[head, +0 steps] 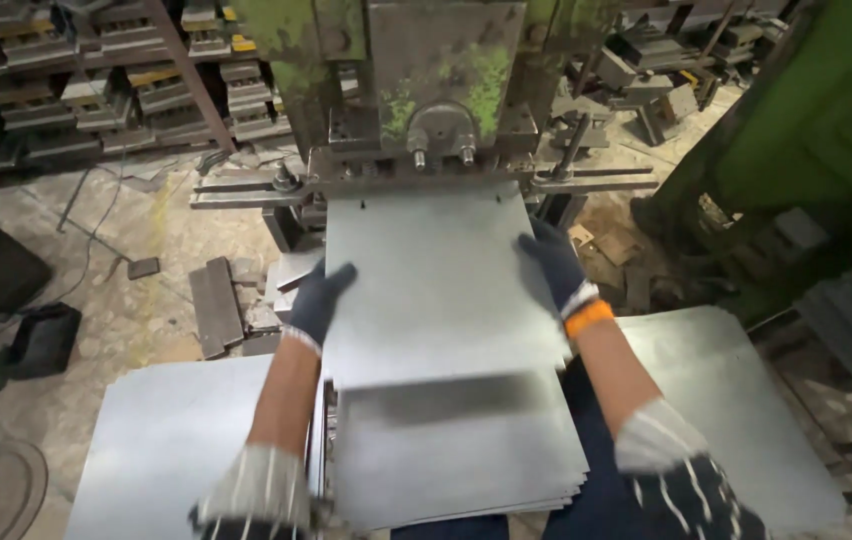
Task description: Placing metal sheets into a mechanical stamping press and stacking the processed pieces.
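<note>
While my left hand (321,297) and right hand (553,262) grip the top metal sheet (436,285) by its side edges, its far edge already lies under the press (441,110), and the stack of sheets (456,450) waits below.

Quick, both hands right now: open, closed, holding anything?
Left hand: gloved, gripping the left edge of the metal sheet at the press.
Right hand: gloved, gripping the same sheet's right edge.
</note>
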